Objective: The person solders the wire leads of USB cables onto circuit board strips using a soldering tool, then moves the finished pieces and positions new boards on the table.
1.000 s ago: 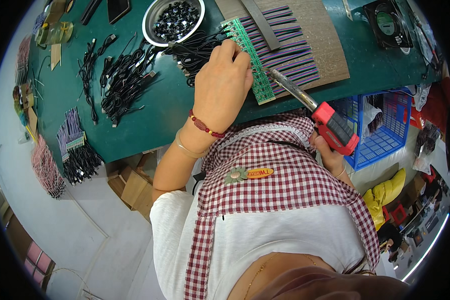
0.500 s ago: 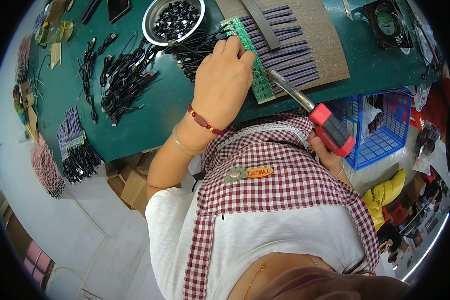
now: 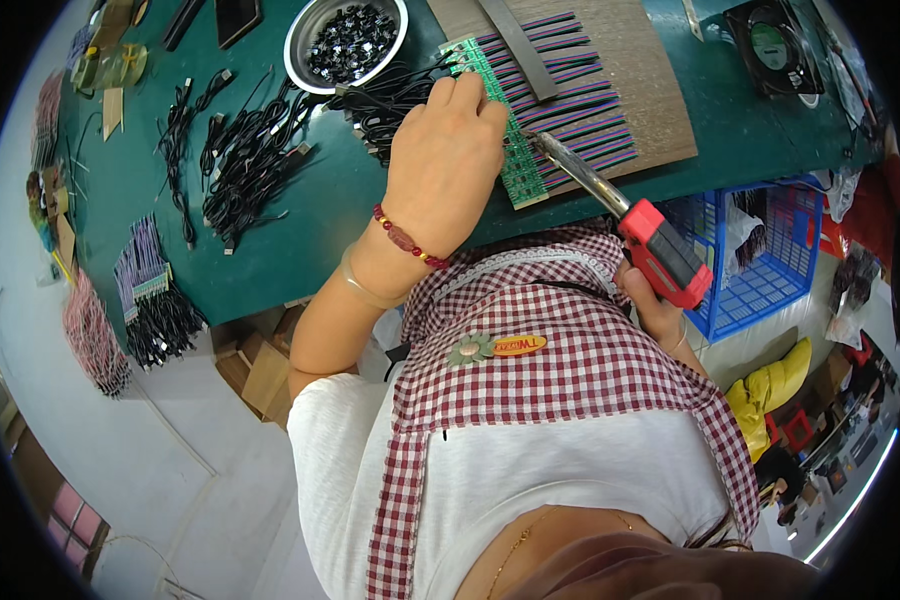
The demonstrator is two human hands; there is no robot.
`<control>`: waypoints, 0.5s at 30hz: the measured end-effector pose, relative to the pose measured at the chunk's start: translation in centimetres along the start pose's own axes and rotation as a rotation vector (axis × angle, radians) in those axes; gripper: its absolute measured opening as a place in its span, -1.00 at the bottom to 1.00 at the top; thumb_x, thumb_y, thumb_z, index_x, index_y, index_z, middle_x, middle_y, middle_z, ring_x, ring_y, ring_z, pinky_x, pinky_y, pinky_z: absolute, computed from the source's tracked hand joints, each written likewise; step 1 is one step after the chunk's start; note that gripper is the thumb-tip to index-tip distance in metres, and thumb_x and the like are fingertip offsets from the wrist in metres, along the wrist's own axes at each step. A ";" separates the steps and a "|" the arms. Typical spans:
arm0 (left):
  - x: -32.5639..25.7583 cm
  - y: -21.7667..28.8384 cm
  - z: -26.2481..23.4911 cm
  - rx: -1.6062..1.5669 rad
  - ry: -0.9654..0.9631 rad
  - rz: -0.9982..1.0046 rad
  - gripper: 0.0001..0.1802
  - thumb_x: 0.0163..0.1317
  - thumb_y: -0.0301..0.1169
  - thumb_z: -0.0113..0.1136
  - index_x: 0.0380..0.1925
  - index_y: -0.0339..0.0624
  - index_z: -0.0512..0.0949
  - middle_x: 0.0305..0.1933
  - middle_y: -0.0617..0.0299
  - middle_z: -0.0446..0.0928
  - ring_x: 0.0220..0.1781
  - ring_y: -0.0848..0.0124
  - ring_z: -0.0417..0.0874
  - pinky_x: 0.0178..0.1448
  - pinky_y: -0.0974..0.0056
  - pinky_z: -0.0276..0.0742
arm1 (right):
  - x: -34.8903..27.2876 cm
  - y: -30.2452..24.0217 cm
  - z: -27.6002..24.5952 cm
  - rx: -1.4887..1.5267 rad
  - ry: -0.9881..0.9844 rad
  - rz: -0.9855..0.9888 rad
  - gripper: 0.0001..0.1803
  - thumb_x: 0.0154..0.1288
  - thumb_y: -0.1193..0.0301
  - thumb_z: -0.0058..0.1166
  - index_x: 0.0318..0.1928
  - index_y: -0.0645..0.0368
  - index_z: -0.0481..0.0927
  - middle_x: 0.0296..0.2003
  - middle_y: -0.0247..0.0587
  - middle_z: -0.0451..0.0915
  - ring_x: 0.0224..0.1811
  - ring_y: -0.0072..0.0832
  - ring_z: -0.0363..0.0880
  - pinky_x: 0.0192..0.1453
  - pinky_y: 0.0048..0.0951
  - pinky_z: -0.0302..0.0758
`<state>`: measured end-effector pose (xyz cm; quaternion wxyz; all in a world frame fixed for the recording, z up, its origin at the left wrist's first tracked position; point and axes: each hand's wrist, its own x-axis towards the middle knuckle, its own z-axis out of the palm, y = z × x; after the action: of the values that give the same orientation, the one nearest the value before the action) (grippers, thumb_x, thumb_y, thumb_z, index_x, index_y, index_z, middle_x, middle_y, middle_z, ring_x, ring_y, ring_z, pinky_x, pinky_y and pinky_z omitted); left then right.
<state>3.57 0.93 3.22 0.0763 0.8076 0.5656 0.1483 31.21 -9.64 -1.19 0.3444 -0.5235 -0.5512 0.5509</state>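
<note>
My left hand (image 3: 444, 165) bends over the left edge of a green circuit board panel (image 3: 525, 170), its fingers closed together. Whatever they pinch is hidden beneath them. Black cables (image 3: 382, 115) lie just left of these fingers, some reaching the board's upper end. In my right hand (image 3: 655, 312) is a soldering iron (image 3: 667, 254) with a red and black handle. Its metal tip points up-left and meets, or hangs just over, the board's right side. Rows of multicoloured wires (image 3: 595, 125) run rightward from the board, and a grey metal bar (image 3: 520, 50) lies across them.
A steel bowl (image 3: 292, 62) of small black parts stands beyond my left hand. USB cable bundles (image 3: 255, 165) lie to the left on the green table (image 3: 315, 225). A brown board (image 3: 660, 75) lies under the wires. At right are a fan (image 3: 773, 45) and a blue crate (image 3: 760, 300).
The soldering iron's tip has shifted slightly left and up over the circuit board. My left hand has stayed almost in place.
</note>
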 end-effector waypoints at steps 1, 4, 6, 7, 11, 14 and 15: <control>0.0 0.0 0.0 -0.001 0.001 0.001 -0.90 -0.08 -0.52 0.20 -0.52 -0.20 0.48 -0.34 0.21 0.40 -0.22 0.26 0.47 -0.23 0.23 0.49 | 0.0 0.2 0.0 -0.010 0.003 0.027 -0.79 0.14 0.49 0.17 -0.18 0.27 0.56 -0.37 -0.25 0.57 -0.35 -0.49 0.53 -0.24 -0.44 0.46; -0.1 -0.1 0.2 0.003 0.013 -0.001 -0.91 -0.08 -0.53 0.20 -0.52 -0.23 0.48 -0.33 0.19 0.40 -0.21 0.26 0.47 -0.20 0.24 0.49 | 0.4 -0.1 0.2 -0.082 -0.082 -0.079 -0.67 0.27 0.45 -0.02 0.00 0.35 0.36 -0.52 -0.25 0.44 -0.51 -0.57 0.35 -0.41 -0.50 0.32; -0.1 -0.2 0.3 0.013 0.001 -0.007 -0.90 -0.07 -0.53 0.19 -0.51 -0.25 0.48 -0.32 0.18 0.41 -0.20 0.24 0.47 -0.18 0.23 0.49 | 0.4 -0.2 0.2 -0.088 -0.091 -0.077 -0.67 0.27 0.44 -0.03 0.00 0.35 0.36 -0.52 -0.25 0.44 -0.51 -0.57 0.35 -0.41 -0.50 0.32; -0.1 -0.2 0.3 0.013 0.003 -0.007 -0.90 -0.07 -0.53 0.19 -0.51 -0.25 0.48 -0.32 0.18 0.41 -0.20 0.24 0.47 -0.18 0.23 0.49 | 0.4 -0.2 0.2 -0.094 -0.095 -0.076 -0.67 0.28 0.44 -0.03 0.00 0.35 0.36 -0.52 -0.25 0.44 -0.51 -0.57 0.35 -0.41 -0.51 0.31; -0.2 0.0 0.4 0.004 0.004 -0.020 -0.89 -0.07 -0.53 0.19 -0.49 -0.28 0.47 -0.30 0.16 0.41 -0.21 0.23 0.47 -0.17 0.23 0.48 | 0.3 -0.4 0.3 -0.055 -0.076 -0.055 -0.69 0.27 0.46 -0.03 -0.01 0.35 0.36 -0.52 -0.25 0.44 -0.51 -0.57 0.36 -0.41 -0.51 0.32; -0.3 0.0 0.3 -0.007 0.012 -0.030 -0.88 -0.07 -0.54 0.19 -0.48 -0.29 0.47 -0.30 0.16 0.41 -0.21 0.22 0.47 -0.17 0.22 0.48 | 0.3 -0.2 0.2 0.014 -0.063 0.004 -0.76 0.18 0.51 0.14 -0.12 0.25 0.55 -0.31 -0.27 0.56 -0.28 -0.51 0.52 -0.18 -0.44 0.45; -0.4 0.0 0.3 -0.017 0.013 -0.032 -0.88 -0.07 -0.54 0.19 -0.49 -0.29 0.47 -0.30 0.15 0.42 -0.21 0.22 0.47 -0.17 0.23 0.48 | 0.4 -0.5 0.2 -0.040 -0.059 -0.027 -0.77 0.17 0.51 0.14 -0.13 0.26 0.55 -0.31 -0.27 0.56 -0.28 -0.51 0.52 -0.17 -0.44 0.45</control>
<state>3.51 0.62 2.88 0.0821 0.7968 0.5776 0.1571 30.81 -9.22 -0.85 0.3249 -0.5062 -0.5791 0.5503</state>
